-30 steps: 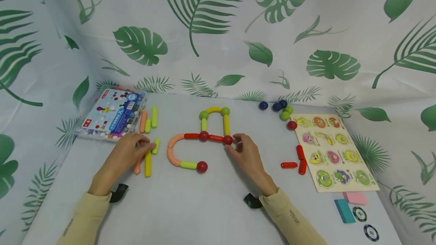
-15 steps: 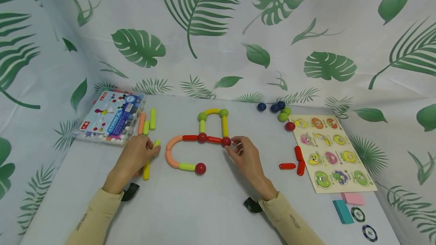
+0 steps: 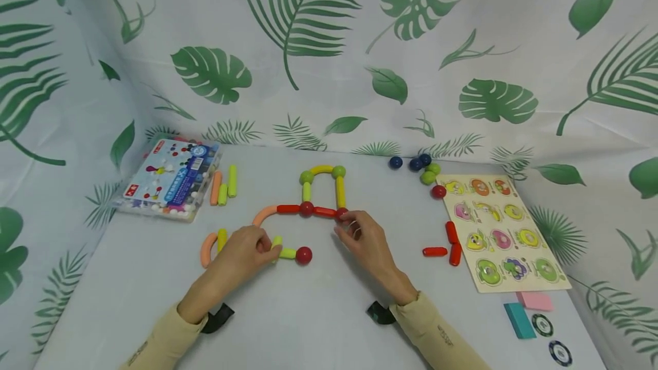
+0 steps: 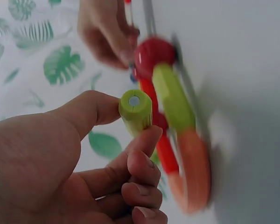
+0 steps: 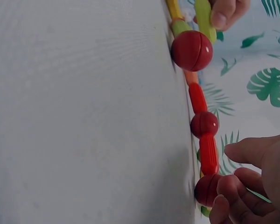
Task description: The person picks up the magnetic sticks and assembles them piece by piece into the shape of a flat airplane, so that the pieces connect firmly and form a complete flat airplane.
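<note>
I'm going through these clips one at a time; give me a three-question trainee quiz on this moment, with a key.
1. True or false: the left hand is holding nothing.
2. Multiple choice: what colour are the three loose sticks to the left of the picture board? A) yellow B) red C) light green
3. Count: how many dark blue balls lie on the table?

Key
1. False: it pinches a light green stick between thumb and finger.
2. B.
3. Three, near the back edge.
</note>
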Available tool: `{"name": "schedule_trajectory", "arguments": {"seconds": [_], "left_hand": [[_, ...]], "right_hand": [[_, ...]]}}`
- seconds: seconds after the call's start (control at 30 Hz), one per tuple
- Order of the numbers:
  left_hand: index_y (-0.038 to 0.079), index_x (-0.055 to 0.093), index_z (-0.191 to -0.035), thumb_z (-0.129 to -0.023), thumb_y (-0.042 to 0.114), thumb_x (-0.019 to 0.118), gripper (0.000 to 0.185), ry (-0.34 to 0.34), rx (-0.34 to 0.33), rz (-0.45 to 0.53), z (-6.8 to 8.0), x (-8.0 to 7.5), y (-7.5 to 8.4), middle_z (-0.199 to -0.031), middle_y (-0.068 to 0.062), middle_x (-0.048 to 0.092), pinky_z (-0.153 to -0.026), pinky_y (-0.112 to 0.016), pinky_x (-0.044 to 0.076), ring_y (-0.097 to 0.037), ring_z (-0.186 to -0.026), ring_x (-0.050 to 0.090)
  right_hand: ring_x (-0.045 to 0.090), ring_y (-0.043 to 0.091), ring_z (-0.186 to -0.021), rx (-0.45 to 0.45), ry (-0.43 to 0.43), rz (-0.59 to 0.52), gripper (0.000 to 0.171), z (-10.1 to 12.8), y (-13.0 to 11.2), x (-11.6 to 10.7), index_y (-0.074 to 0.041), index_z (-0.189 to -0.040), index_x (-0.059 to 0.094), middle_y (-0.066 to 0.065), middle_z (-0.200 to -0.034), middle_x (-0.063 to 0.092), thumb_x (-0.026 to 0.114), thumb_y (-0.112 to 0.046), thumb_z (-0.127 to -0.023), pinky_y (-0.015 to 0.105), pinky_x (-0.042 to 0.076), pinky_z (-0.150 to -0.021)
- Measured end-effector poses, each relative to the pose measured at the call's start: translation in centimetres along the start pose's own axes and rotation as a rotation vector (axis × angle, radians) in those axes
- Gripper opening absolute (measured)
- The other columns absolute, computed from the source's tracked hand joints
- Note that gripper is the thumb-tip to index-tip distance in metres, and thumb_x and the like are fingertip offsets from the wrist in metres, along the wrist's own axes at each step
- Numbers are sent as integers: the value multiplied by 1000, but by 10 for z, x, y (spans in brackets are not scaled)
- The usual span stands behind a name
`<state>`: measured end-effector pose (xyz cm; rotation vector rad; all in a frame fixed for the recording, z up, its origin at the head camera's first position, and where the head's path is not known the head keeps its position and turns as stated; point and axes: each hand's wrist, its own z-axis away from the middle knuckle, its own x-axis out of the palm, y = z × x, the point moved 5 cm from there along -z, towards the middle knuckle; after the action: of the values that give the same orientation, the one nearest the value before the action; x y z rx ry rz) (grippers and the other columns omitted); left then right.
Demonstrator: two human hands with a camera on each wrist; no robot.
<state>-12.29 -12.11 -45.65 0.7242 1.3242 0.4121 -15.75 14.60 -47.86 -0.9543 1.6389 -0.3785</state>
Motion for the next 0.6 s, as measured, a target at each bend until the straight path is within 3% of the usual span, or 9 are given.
{"name": "schedule_trajectory", "arguments": {"seconds": [0.33,0.6], "left_hand": [[11,67,-73,-89,26,78,24,-72,-42,54,12,37,14,-69,3,56,-60,-24,43,-10,-64,50],[11,70,-74,-88,28,78,24,-91,-54,42,16,52,17,-67,6,57,-57,-23,42,-9,-63,51]], "right_hand": [[58,13,-79,-49,-37,-31,28,4,-3,6,-6,-113,68,3,-96,67,79,-11,-88,24,52,-70],[58,8,-79,-30,-205,-134,26,8,-8,21,-12,-114,70,-7,-92,65,78,-20,-91,22,53,-74]]}}
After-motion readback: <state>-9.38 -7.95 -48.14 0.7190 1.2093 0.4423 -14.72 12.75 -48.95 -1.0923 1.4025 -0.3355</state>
